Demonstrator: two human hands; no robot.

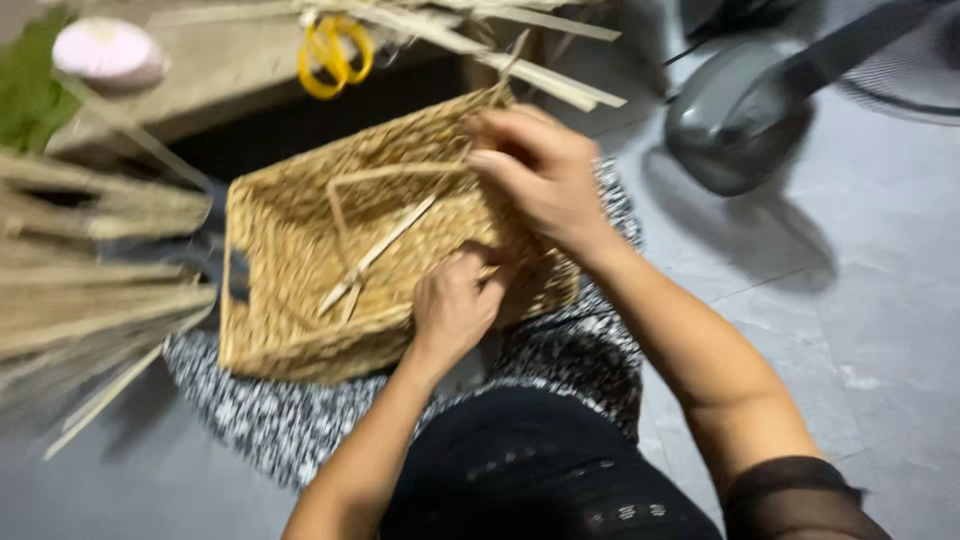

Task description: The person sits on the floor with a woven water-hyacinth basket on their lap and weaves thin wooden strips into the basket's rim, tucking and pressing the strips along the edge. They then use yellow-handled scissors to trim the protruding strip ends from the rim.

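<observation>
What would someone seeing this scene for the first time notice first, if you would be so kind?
The eye falls first on the woven straw basket in the middle, resting on the person's lap. Both hands work at its near right edge: the right hand pinches a pale straw strand that lies across the weave, while the left hand grips the rim. Next come the yellow-handled scissors on the low table behind and the grey fan base at upper right.

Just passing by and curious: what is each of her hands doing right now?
Left hand: closed on the near edge of the woven basket.
Right hand: fingers curled, pinching a straw strand at the basket's far edge.
</observation>
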